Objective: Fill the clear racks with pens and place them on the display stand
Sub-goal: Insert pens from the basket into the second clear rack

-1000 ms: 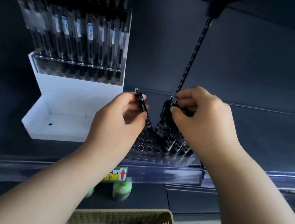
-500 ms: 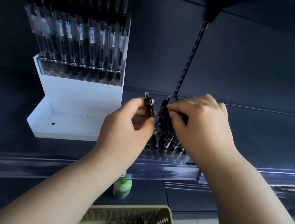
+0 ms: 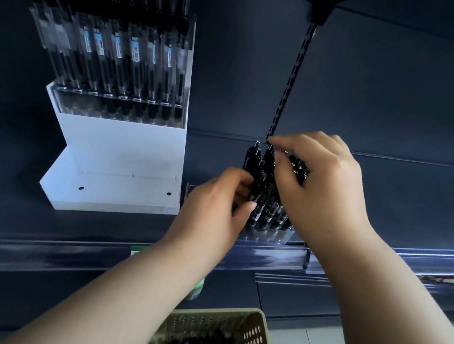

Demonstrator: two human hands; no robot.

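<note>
Your left hand [image 3: 212,208] and right hand [image 3: 323,190] are hiding much of the clear rack [image 3: 264,234] and gripped pens [image 3: 264,168]; edges are cropping the blurred upper pens [image 3: 117,44] and the basket [image 3: 252,334].

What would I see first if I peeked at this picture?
Two hands in the middle: the left hand and right hand both pinch black pens standing in a clear rack. Up left, a white display stand holds a row of pens, and a basket sits below.

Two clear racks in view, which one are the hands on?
The lower rack, on the shelf edge: left hand and right hand both pinch pens in it. The upper rack sits on the white stand, untouched.
</note>
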